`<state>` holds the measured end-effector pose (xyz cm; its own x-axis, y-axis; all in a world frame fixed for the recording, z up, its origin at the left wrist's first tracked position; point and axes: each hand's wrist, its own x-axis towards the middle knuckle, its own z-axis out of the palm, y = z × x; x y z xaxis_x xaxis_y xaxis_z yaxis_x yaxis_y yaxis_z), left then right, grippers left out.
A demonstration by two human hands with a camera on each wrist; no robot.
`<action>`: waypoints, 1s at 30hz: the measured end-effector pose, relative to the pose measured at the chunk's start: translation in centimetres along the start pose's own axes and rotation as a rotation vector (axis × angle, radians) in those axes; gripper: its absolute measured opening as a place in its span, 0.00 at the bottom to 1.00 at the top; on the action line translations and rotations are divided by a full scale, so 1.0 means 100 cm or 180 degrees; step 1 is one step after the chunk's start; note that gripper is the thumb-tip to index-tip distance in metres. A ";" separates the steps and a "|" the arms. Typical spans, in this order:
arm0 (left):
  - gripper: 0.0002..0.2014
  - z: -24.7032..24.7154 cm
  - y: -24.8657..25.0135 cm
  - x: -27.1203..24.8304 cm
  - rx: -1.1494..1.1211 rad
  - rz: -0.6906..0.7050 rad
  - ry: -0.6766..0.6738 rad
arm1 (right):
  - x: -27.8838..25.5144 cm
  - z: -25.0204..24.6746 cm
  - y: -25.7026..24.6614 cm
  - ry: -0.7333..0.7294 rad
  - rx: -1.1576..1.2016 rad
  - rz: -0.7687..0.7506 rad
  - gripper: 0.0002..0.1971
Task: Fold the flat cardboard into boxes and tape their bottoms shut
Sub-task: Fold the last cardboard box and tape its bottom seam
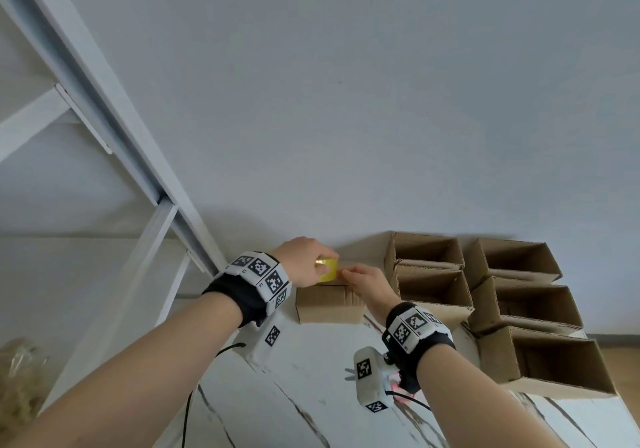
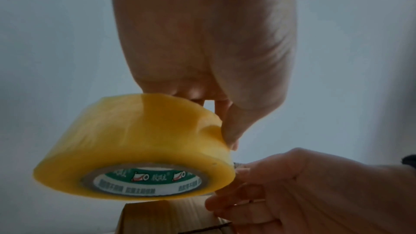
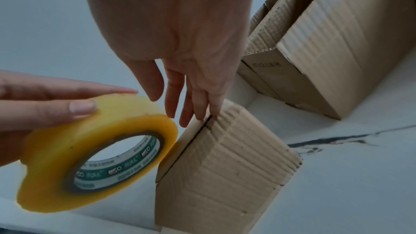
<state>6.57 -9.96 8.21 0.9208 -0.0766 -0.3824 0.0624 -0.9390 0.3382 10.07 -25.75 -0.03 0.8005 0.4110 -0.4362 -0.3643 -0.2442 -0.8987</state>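
A small cardboard box (image 1: 328, 303) (image 3: 225, 166) stands on the white marbled table (image 1: 311, 395) with its closed flaps facing up. My left hand (image 1: 323, 261) (image 2: 216, 111) grips a yellow tape roll (image 1: 327, 270) (image 2: 135, 149) (image 3: 96, 152), thumb on its outer face. The roll's edge touches the box's top near the flap seam. My right hand (image 1: 348, 271) (image 3: 198, 113) has straight fingers, and their tips press on the seam at the box's far edge. In the left wrist view the right hand (image 2: 315, 193) sits just right of the roll, above the box (image 2: 168, 220).
Several folded boxes (image 1: 502, 274) (image 3: 326, 51) with open tops stand in two rows right of the small box. A white metal shelf frame (image 1: 138, 170) rises at the left, and the wall is close behind. A crumpled bag (image 1: 17, 378) lies at the lower left.
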 end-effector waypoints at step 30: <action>0.26 0.013 -0.023 0.007 -0.0092 -0.0004 -0.0456 | 0.003 -0.006 0.024 0.0364 -0.0062 -0.0282 0.11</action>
<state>6.54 -8.27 6.03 0.8565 -0.1245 -0.5009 0.0763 -0.9292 0.3615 9.74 -26.73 -2.34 0.8786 0.3291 -0.3462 -0.2815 -0.2288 -0.9319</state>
